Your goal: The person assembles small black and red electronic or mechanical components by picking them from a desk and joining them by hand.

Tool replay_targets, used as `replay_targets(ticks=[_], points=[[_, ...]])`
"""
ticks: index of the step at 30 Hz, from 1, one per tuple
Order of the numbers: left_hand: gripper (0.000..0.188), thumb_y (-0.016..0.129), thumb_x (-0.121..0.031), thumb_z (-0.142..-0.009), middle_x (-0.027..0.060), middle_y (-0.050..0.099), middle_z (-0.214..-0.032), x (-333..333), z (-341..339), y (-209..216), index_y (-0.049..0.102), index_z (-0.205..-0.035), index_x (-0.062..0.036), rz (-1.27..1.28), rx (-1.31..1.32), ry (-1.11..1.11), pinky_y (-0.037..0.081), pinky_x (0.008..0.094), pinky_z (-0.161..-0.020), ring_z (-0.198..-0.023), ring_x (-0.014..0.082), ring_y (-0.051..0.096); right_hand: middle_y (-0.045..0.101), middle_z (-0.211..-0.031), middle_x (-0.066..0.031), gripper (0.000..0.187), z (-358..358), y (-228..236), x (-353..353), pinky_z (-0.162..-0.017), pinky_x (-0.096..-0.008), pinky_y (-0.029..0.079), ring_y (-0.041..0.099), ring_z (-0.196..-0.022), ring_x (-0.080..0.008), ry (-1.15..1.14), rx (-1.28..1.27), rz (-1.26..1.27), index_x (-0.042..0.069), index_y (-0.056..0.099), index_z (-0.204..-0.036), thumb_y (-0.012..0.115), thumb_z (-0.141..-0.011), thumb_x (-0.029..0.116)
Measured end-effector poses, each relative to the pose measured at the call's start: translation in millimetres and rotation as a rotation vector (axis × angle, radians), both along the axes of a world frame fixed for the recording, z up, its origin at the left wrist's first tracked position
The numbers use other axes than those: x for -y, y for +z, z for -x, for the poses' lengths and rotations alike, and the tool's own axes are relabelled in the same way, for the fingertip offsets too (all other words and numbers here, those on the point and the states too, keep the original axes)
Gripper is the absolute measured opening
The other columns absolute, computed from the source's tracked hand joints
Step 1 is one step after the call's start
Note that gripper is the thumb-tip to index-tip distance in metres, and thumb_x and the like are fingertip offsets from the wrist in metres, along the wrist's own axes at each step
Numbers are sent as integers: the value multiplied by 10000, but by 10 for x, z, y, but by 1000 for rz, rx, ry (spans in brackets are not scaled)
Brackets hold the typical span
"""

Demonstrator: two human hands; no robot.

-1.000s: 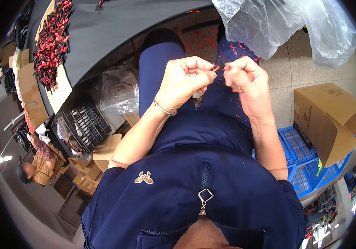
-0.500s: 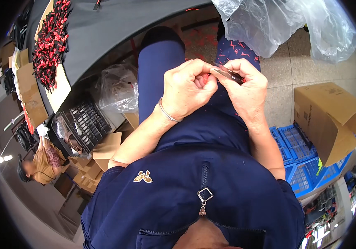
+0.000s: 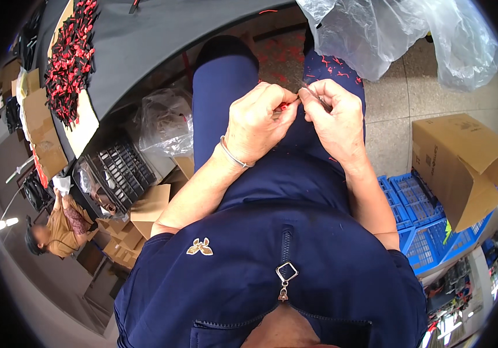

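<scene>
1. The left hand (image 3: 259, 122) is curled closed over the lap, thumb and fingers pinched together; a small red piece (image 3: 284, 107) shows in its curl, mostly hidden by the fingers.
2. The right hand (image 3: 336, 119) meets it fingertip to fingertip, its fingers closed around a slim dark tool (image 3: 321, 102) whose tip lies at the pinch.
3. Red scraps (image 3: 342, 73) lie scattered on the right trouser leg, toward the knee.
4. Left of the legs, a crumpled clear bag (image 3: 168, 124) sits below the table's near edge; its contents cannot be made out.
5. On the dark table (image 3: 191, 40), a pale board (image 3: 82, 130) runs along the left end, heaped with black-and-red pieces (image 3: 74, 69) except at its near corner.
6. A large clear bag (image 3: 376, 35) hangs beyond the right knee, folded and see-through.
7. To the right, an open cardboard box (image 3: 452, 162) rests on blue crates (image 3: 423, 246); its inside is mostly hidden.
8. Farther left stands a black slotted crate (image 3: 124, 177), beside brown cartons (image 3: 122, 235).
</scene>
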State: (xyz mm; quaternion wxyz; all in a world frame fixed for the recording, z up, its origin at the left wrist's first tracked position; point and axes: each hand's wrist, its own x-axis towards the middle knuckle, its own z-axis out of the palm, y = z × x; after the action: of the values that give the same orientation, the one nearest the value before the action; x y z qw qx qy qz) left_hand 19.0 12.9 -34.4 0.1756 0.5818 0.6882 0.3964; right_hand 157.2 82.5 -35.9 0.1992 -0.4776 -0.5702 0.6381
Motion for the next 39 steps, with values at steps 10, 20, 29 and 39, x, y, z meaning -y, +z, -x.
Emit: replay_targets(ticks=[10,20,29,39], points=[[202,743,79,-635,53,666,-783,-60,103,-10,642,-751,-53,-202,-204,-71,538,270,-647,-743,187,658,479,-614,32,274,-242,-133,-47,-493,-210,351,426,-543,-39,-125,-595,511,42,569,-749,661,-901,250],[149,706,22,-753,49,680,-832,-32,69,90,662,-892,-4,24,230,-4,529,241,-674,-778,132,645,567,-667,38,139,-32,-84,-63,-542,-189,380,480,-596,-17,-40,-257,191,31,632,-853,663,-893,161],[159,642,-125,-882,69,679,-765,-22,131,123,658,-957,14,472,1089,213,490,195,-569,-608,59,593,669,-916,-68,298,-30,98,-32,-720,-250,496,615,-830,-110,-115,-211,-34,10,626,-1031,769,-786,103],[163,597,-144,-901,32,631,-717,2,49,166,626,-973,-1,451,1307,259,443,192,-541,-558,60,523,651,-716,-38,266,-118,-102,-32,-532,-300,434,575,-605,-200,-92,174,-1053,56,660,-888,814,-694,151]])
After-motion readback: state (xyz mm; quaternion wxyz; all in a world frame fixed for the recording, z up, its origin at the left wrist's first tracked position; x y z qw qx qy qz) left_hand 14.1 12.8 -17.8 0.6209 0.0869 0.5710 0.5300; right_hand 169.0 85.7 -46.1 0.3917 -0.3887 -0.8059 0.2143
